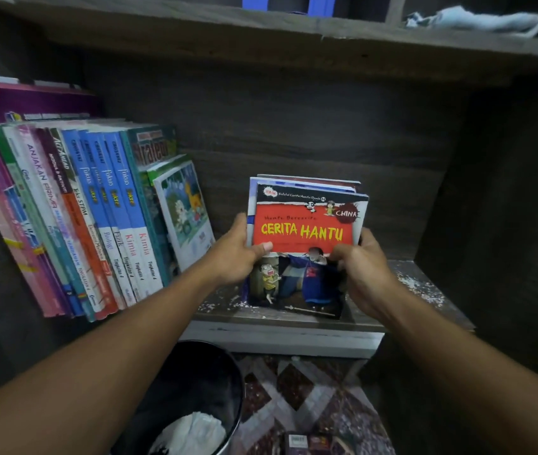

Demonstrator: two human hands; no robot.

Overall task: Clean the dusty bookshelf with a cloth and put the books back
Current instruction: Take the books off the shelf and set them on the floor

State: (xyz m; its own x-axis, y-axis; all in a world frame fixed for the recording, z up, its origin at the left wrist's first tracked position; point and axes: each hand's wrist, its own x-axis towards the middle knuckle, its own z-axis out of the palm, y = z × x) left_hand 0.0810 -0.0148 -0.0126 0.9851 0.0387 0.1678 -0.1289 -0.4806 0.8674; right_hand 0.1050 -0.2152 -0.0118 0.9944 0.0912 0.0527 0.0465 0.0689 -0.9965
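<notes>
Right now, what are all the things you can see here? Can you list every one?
Cerita Hantu books: small stack, red front cover, standing on the shelf board, held by both hands.
Leaning books: a row too packed to count, mostly blue, green and pink spines, left on the same shelf.
Shelf board: one, dark wood with pale specks.
Cloth: one, light blue, upper shelf at right.
Bin: one, black, white crumpled stuff inside, on the floor below.
Floor: patterned, dark red and grey.
Left hand: on the stack's left edge.
Right hand: on its right edge.
</notes>
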